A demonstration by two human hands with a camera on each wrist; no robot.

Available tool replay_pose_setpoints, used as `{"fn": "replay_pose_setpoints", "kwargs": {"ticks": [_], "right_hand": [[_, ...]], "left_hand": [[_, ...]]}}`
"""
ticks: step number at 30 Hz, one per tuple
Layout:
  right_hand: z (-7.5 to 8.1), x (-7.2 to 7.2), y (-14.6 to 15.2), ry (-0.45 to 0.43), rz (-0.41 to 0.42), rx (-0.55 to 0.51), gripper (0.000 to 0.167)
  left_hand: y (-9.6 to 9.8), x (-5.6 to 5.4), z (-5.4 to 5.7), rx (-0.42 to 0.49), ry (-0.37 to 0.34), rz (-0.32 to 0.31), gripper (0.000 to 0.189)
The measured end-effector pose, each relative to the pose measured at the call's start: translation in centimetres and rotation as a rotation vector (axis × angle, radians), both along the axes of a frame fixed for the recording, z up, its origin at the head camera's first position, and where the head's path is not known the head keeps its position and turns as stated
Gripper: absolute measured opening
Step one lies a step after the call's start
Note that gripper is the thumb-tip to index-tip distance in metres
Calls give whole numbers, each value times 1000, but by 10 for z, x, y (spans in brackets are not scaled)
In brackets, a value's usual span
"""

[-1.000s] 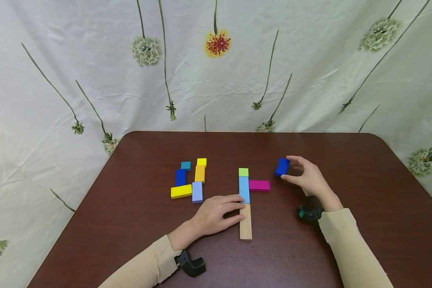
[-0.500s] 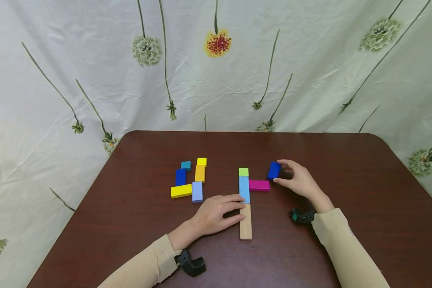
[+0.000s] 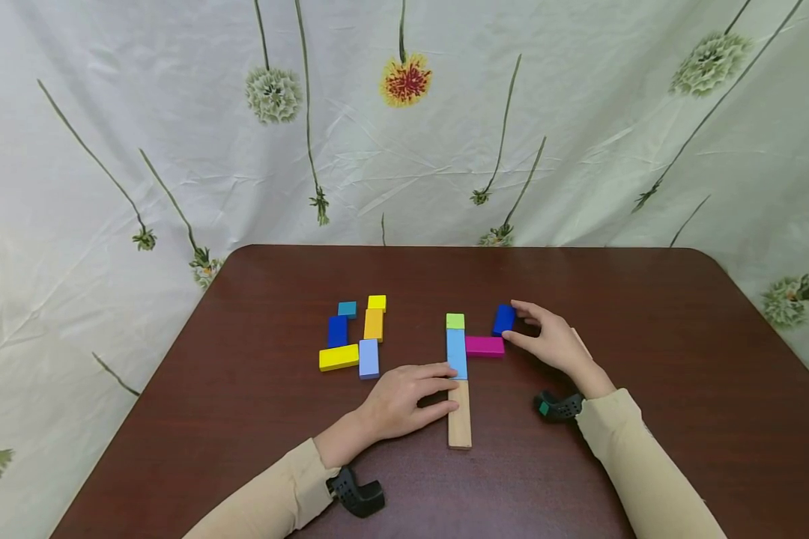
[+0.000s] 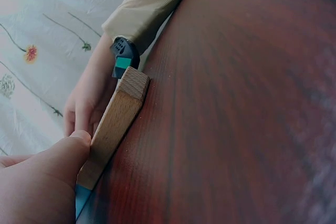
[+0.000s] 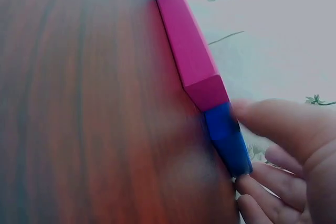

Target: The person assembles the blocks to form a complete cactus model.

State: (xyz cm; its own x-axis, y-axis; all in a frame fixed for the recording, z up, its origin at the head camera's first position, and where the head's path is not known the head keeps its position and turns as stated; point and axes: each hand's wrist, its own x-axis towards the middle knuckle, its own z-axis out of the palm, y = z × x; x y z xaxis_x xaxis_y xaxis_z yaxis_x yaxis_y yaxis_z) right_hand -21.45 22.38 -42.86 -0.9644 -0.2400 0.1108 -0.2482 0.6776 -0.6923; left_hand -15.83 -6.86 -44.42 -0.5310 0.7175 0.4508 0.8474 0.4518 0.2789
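My right hand (image 3: 553, 343) pinches a dark blue block (image 3: 503, 320) between thumb and fingers, just behind the right end of a magenta block (image 3: 485, 346). In the right wrist view the blue block (image 5: 230, 142) shows close beyond the magenta block's end (image 5: 191, 51). My left hand (image 3: 404, 400) lies with fingers extended, its fingertips resting on a light blue block (image 3: 456, 348) and a plain wooden block (image 3: 459, 423) in line with it. A green block (image 3: 455, 321) tops that row, and the magenta block meets the light blue one's right side.
To the left on the brown table (image 3: 243, 419) lies a group of blocks: a yellow one (image 3: 338, 358), a periwinkle one (image 3: 368, 359), a dark blue one (image 3: 338, 332), an orange one (image 3: 374, 326), a teal one (image 3: 347, 309) and a small yellow one (image 3: 377, 302). A flowered cloth (image 3: 580, 112) hangs behind.
My right hand has moved left with the dark blue block, from off to the right to right behind the magenta block's end. The left hand has stayed in place.
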Motion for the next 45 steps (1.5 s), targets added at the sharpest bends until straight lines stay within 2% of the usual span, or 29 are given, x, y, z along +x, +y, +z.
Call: {"fn": "replay_pose_setpoints", "kwargs": {"ticks": [7, 14, 45], "right_hand": [[-2, -1, -3, 43, -10, -66, 50], [-7, -3, -9, 87, -37, -111, 45], [-11, -1, -15, 116, 27, -83, 46]], "left_hand": [[0, 0, 0, 2, 6, 1, 33], [0, 0, 0, 5, 1, 5, 32], [0, 1, 0, -4, -6, 5, 33]]}}
